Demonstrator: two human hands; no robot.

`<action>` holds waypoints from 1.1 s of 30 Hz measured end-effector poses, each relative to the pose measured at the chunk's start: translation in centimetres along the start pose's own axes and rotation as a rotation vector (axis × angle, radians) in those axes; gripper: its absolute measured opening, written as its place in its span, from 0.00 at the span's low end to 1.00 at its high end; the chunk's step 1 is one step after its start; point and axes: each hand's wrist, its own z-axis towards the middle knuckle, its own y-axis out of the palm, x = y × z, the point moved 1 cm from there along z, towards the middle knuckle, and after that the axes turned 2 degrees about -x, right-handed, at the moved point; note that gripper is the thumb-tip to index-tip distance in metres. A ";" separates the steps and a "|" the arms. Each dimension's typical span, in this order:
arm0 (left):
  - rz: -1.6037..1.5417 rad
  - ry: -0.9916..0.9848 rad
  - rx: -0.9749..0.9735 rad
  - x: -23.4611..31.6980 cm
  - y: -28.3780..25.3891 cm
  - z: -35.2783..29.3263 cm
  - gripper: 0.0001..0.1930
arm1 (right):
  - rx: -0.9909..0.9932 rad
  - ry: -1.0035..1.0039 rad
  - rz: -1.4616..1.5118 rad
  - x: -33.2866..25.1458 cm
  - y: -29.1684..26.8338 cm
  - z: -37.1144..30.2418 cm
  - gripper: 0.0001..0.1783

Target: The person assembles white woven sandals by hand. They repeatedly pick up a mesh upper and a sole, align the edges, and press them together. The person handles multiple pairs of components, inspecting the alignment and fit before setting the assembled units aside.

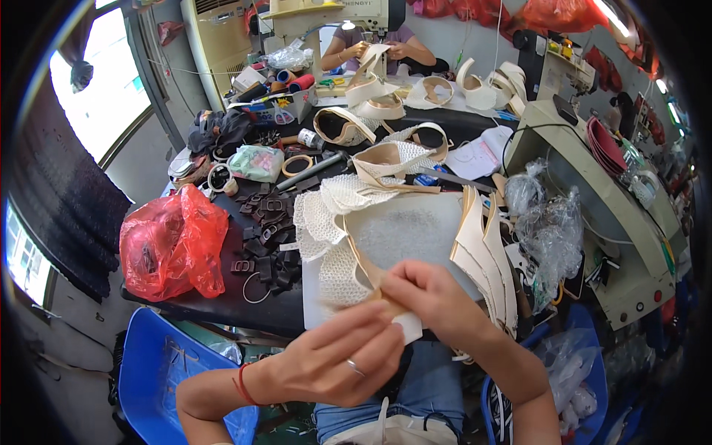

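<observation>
My left hand (337,360), with a ring and a red wrist cord, pinches the lower edge of a cream woven shoe upper (341,276) with a tan lining strip. My right hand (441,300) is closed on the same edge, thumb and fingers pressed together just right of the left fingertips. The upper hangs tilted over the near part of a pale grey board (404,230). Other woven white pieces (319,215) overlap beyond it at the left. Several cream curved strips (482,256) lie stacked to the right. My fingers hide the exact pinch point.
Black buckled straps (271,222) and a red plastic bag (174,241) lie left. Finished-looking uppers (386,157) stand farther back. A sewing machine (593,215) borders the right. Blue bins (159,371) stand below the table on both sides. Across the table, a person (337,55) works at another machine.
</observation>
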 end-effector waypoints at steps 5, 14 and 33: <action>0.047 0.102 -0.025 -0.1 0.8 0.0 0.07 | -0.055 0.025 0.187 2.1 -0.4 1.5 0.10; -0.074 -0.143 -0.061 -2.0 0.3 0.2 0.09 | 0.275 -0.726 -0.399 0.7 0.1 -2.8 0.13; 0.045 -1.079 -0.197 -0.9 17.4 -7.0 0.28 | -0.026 -0.890 0.915 7.4 -7.2 -11.0 0.10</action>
